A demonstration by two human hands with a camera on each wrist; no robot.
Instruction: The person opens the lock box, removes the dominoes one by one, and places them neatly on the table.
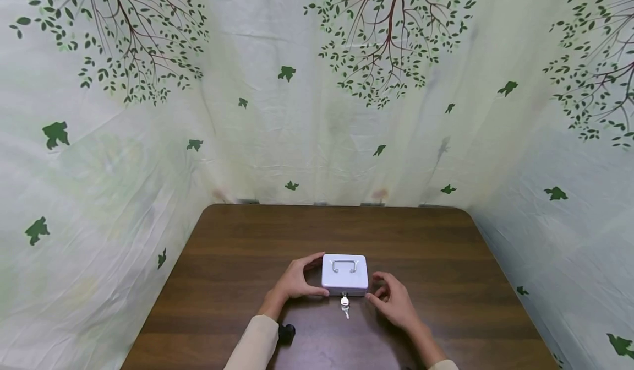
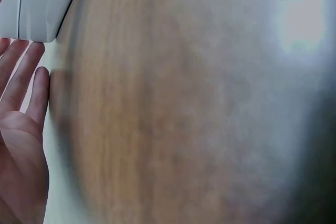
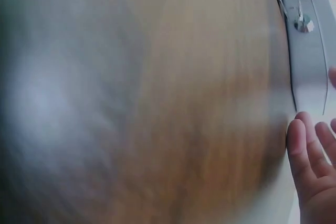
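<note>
Left hand (image 1: 295,279), fingers extended, touches the left side of a white, rectangular, metal-looking box (image 1: 344,279).
The right hand (image 1: 396,303), loosely bent and holding nothing, is beside the box's right end; silver metal keys (image 1: 345,302) hang at its front, above a brown wood-grain surface (image 1: 247,232) before white leaf-printed fabric (image 1: 337,139).
</note>
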